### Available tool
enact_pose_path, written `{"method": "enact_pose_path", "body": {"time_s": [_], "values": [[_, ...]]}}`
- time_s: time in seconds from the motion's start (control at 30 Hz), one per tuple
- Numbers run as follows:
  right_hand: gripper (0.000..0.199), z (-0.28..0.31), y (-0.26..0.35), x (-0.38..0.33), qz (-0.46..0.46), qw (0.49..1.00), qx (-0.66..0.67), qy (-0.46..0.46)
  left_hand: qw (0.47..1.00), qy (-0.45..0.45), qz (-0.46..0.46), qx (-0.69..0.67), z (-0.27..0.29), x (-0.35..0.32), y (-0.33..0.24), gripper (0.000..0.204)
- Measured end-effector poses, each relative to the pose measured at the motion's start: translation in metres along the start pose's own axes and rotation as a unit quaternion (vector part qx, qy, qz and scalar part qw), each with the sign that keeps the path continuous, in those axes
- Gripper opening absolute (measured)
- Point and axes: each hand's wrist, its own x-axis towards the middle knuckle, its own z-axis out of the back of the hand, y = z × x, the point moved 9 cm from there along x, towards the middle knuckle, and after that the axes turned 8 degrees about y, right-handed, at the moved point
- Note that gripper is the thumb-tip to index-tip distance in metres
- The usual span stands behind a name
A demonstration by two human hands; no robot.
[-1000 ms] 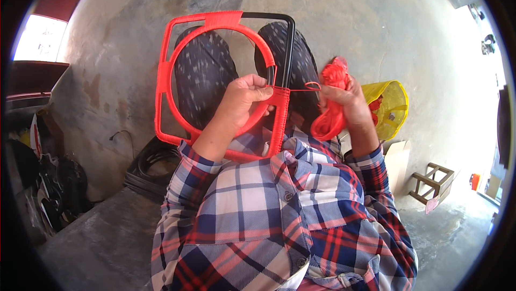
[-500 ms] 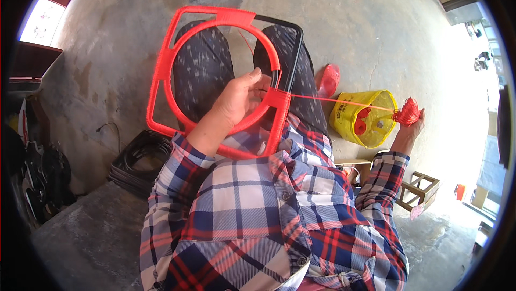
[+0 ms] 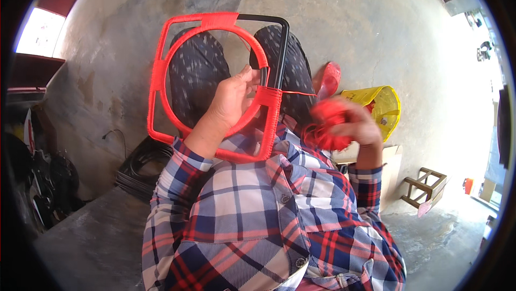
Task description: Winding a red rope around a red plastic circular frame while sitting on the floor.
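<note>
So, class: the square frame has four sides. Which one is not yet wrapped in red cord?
The far-right stretch of the frame: its upper right corner and side remain bare black. The left, bottom and the rest of the top are covered in red, like the inner ring.

Grey concrete floor (image 3: 376,33) carries a yellow bag (image 3: 382,109), coiled black hoses (image 3: 141,163) and a wooden stool (image 3: 424,186)

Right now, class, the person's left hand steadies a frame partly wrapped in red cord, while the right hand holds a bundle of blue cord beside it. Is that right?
Not quite. The head view shows the left hand steadying the frame, partly wrapped in red cord, but the bundle in the right hand is red, not blue.
</note>
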Motion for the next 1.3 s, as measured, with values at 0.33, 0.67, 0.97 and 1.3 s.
{"method": "enact_pose_path", "body": {"time_s": [0.33, 0.67, 0.97, 1.3], "values": [[0.078, -0.065, 0.04, 0.097, 0.029, 0.993, -0.049, 0.104, 0.994, 0.061, 0.009, -0.091, -0.03, -0.003, 0.002, 0.046], [0.076, -0.034, 0.074, 0.1, 0.161, 0.941, -0.238, -0.178, 0.958, -0.171, -0.218, 0.069, 0.027, -0.021, -0.034, 0.02], [0.039, -0.08, 0.094, 0.114, 0.353, 0.929, -0.109, -0.032, 0.771, -0.076, -0.493, 0.396, -0.062, -0.058, -0.073, 0.034], [0.017, 0.011, 0.033, 0.052, -0.034, 0.963, -0.265, -0.031, 0.929, -0.146, -0.225, 0.256, 0.005, -0.021, -0.041, 0.032]]}}
